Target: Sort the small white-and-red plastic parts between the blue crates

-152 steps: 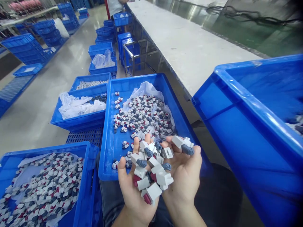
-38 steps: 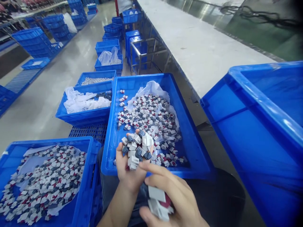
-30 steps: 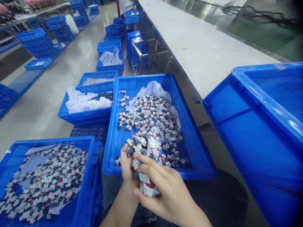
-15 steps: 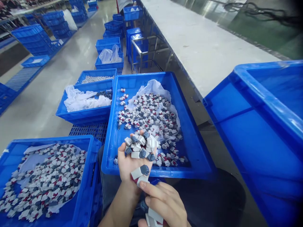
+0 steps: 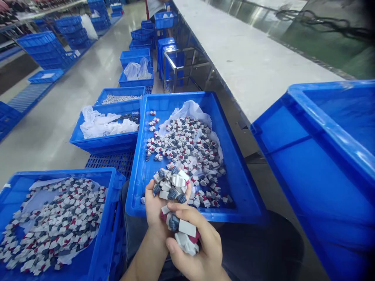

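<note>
The light here is bright and even, coming from overhead, and I see no hard shadows anywhere. It glares off the polished floor point(image 5: 96, 66) in a pale streak and puts soft white highlights on the rim of the bin point(image 5: 328, 128) at my right. The white table point(image 5: 252, 62) looks washed out. The top right corner goes dark, and straight edges bow outward toward the borders, as a wide lens does. The near bin is smeared and soft. My hands are fairly sharp, as are the parts point(image 5: 187, 144) in the tray; the far shelves are hazy.
</note>
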`<action>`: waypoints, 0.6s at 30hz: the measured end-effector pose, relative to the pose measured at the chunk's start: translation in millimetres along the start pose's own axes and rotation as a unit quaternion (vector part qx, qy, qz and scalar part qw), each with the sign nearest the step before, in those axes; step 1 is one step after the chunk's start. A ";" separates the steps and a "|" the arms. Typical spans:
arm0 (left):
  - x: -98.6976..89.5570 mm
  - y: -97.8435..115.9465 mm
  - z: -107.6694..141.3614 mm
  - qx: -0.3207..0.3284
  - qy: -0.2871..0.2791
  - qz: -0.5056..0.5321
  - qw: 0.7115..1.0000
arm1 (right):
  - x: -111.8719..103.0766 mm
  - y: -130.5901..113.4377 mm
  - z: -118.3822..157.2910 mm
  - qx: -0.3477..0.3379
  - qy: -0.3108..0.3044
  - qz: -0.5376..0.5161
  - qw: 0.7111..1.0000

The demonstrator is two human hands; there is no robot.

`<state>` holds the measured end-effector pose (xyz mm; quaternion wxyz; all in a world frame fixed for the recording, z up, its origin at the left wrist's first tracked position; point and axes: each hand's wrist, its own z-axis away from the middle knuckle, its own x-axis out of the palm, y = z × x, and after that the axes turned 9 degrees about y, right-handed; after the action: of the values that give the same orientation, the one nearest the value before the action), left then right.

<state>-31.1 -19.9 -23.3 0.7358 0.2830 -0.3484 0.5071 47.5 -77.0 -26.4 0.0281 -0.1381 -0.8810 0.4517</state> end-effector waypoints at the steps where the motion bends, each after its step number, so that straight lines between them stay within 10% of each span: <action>1: -0.8 1.5 0.9 0.002 0.008 0.010 1.000 | 1.9 -0.6 1.5 0.051 0.009 -0.048 0.998; 8: -3.0 14.5 3.6 0.006 0.009 0.071 0.997 | 7.0 -1.2 -8.6 0.446 0.105 -0.319 0.829; 18: -93.6 163.4 25.3 0.396 0.042 0.034 0.917 | -2.3 3.0 -24.8 0.489 0.101 -0.416 0.760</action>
<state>-213.7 -37.5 -72.8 0.5602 0.5174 -0.0972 0.6395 54.7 -56.4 -13.9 0.3652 0.2294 -0.5035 0.7487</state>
